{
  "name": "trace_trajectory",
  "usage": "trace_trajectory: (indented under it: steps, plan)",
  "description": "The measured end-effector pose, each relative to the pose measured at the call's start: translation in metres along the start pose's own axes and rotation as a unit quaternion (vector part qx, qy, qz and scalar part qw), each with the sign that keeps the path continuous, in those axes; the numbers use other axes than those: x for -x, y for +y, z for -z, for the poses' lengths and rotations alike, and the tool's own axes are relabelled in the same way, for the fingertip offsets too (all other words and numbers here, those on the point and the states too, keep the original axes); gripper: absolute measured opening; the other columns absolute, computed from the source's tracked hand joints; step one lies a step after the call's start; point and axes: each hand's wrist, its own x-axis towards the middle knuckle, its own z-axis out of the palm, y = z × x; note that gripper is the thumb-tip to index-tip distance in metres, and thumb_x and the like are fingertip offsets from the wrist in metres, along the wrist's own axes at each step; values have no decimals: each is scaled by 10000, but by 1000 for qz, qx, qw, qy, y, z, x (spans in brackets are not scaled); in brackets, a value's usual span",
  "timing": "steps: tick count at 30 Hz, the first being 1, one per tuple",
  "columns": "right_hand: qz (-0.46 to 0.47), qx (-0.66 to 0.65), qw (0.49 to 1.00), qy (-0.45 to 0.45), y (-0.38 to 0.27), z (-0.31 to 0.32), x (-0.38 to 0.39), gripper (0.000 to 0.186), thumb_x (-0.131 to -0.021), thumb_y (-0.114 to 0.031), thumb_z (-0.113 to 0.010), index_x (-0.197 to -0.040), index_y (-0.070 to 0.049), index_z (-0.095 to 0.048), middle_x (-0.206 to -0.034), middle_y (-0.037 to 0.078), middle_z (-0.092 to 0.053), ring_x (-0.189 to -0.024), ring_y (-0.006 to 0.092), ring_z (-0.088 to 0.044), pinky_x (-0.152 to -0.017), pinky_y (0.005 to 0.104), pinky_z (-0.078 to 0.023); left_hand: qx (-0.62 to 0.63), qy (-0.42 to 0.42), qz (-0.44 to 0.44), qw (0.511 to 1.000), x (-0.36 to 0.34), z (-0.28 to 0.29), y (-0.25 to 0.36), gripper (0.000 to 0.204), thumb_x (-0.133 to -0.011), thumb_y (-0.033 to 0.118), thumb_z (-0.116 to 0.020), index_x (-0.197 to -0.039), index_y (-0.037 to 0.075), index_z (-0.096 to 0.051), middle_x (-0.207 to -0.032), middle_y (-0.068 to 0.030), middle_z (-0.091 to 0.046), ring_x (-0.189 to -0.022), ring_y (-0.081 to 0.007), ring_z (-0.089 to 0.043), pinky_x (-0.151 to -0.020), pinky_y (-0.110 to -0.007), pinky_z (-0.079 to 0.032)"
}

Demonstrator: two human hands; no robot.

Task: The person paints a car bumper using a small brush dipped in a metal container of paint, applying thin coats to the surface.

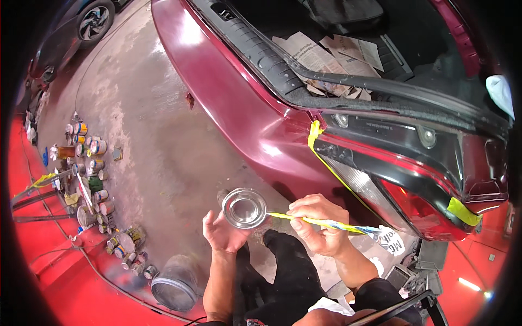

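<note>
Dark sleeve sits closest to the camera, cut off by the bottom edge. Right hand is pinching a slim yellow stick between thumb and fingers, with part of it hidden under the grip. Its long axis runs nearly sideways, dipping a bit to the right; left tip points at the rim of a clear cup. Can't tell if they touch. The right end blurs into a printed white scrap, and I can't make out whether they're joined. Cup's over the floor, left of the maroon car, mouth facing up. Left hand is under it, most fingers hidden, so no clue how tight that grip is.
</note>
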Motion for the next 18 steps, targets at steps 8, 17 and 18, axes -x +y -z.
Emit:
trace_trajectory:
  steps: [8, 17, 18]
  plan:
    - [1, 43, 997, 61, 0, -24, -32, 146, -858, -38, -770, -980, -2, -699, -908, 146, -731, -782, 288, -702, -718, 367, -562, -2, -20, 83, 996, -33, -9, 38, 862, -908, 575, -569, -1529, 9, -380, -1539, -235, -434, -1409, -432, -439, -1146, -704, -295]
    - [-61, 56, 991, 107, 0, -23, -38, 125, -873, -5, -739, -988, 21, -697, -897, 158, -737, -865, 294, -722, -759, 377, -578, -26, -10, 144, 989, -54, -19, 70, 842, -900, 560, -579, -1514, 8, -417, -1528, -229, -457, -1405, -434, -444, -1152, -757, -237]
    - [-57, 57, 991, 104, 0, -24, -38, 127, -872, -4, -739, -989, 21, -697, -903, 153, -741, -869, 295, -722, -764, 382, -580, -25, -20, 145, 989, -53, -15, 73, 836, -899, 563, -579, -1512, 16, -426, -1530, -227, -456, -1402, -435, -446, -1150, -756, -241]
